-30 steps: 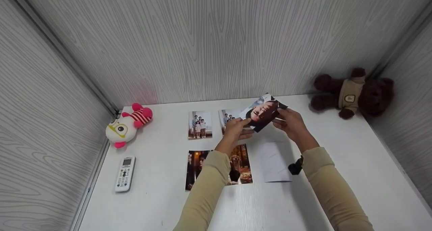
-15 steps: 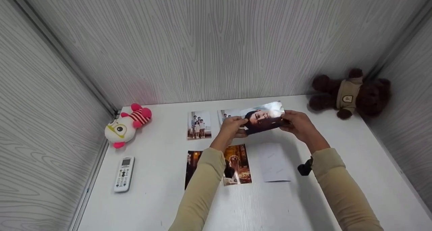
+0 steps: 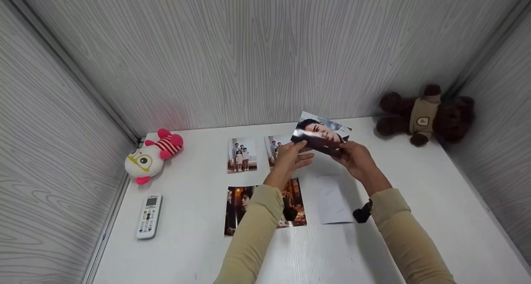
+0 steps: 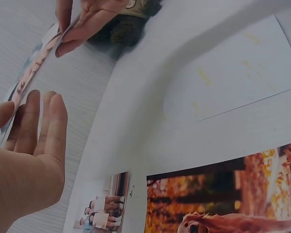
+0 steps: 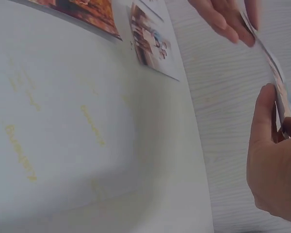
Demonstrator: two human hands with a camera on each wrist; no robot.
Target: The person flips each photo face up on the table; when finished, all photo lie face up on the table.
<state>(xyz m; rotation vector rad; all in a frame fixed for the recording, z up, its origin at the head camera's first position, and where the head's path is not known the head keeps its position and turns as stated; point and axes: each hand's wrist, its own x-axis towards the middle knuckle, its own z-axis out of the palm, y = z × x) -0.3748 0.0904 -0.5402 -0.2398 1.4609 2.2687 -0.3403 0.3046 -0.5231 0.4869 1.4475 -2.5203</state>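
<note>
Two beige sleeves nearest, reaching away over the white table (image 3: 415,184). Under them a near row of prints: dark portrait (image 3: 237,205), dog photo (image 3: 295,201), then a face-down print (image 3: 333,199) to the right, white back up. Off to the left, a remote (image 3: 148,215) lying flat.

Just beyond that row, raised clear of the table: the portrait photo (image 3: 321,133), picture side up, long axis running left to right between the hands and dipping slightly toward the right. Right hand (image 3: 356,159) at its right end, thumb and fingers pinching the edge. Left hand (image 3: 292,157) at the left end, fingers straight, only resting against the edge. Both equally near, one per end; nothing between photo and table but air.

Farther back, two family photos (image 3: 242,154) (image 3: 274,148), the second partly hidden behind the left hand. Farthest, a striped plush toy (image 3: 151,155) at the left wall and a brown teddy (image 3: 427,114) in the right corner.
</note>
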